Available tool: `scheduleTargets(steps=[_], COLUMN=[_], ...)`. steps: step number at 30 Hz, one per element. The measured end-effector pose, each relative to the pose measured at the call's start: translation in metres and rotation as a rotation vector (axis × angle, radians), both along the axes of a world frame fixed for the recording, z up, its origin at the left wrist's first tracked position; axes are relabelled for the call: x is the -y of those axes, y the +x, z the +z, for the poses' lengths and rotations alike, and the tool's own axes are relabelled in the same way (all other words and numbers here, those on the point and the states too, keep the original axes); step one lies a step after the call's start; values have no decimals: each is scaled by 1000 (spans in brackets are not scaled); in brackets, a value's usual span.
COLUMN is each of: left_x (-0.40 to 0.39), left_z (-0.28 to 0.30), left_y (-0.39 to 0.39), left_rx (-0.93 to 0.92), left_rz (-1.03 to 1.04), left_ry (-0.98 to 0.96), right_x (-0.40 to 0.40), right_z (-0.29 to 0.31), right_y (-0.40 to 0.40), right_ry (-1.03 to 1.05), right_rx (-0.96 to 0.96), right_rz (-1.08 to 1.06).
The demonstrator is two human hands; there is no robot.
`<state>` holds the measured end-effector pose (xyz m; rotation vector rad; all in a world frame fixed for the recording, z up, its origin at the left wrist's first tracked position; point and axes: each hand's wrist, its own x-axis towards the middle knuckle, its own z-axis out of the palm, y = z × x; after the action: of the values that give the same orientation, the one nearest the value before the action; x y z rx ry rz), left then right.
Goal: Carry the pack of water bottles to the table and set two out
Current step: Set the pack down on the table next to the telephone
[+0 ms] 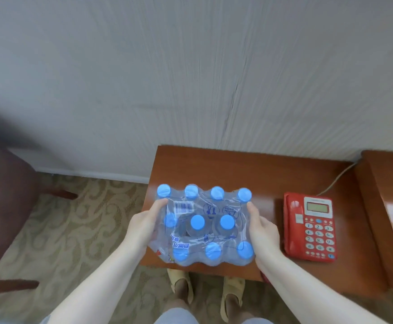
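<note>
A shrink-wrapped pack of water bottles (205, 224) with several blue caps is over the left part of the brown wooden table (226, 169). Whether it rests on the tabletop or hovers just above it I cannot tell. My left hand (145, 224) grips the pack's left side. My right hand (262, 232) grips its right side. Clear plastic film with a barcode and blue print covers the tops. The wrap looks loose at the near left corner. No bottle stands outside the pack.
A red desk telephone (310, 226) lies on the table's right part, its cord running back to the wall. Taller wooden furniture (387, 195) adjoins on the right. A dark armchair (6, 188) stands at the left on patterned carpet. My feet (205, 286) are below the table's front edge.
</note>
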<state>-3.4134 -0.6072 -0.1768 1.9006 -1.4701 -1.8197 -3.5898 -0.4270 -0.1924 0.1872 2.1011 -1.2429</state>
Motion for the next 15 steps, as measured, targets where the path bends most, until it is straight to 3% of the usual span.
scheduleTargets(steps=[7, 15], left_x=[18, 33], left_z=[-37, -52], left_y=[9, 22], left_rx=[3, 28], left_rz=[17, -137], left_ry=[69, 84], right_x=[18, 14], right_z=[-29, -40], right_y=[15, 9], right_ry=[139, 186], right_rx=[-93, -63], right_rz=[10, 111])
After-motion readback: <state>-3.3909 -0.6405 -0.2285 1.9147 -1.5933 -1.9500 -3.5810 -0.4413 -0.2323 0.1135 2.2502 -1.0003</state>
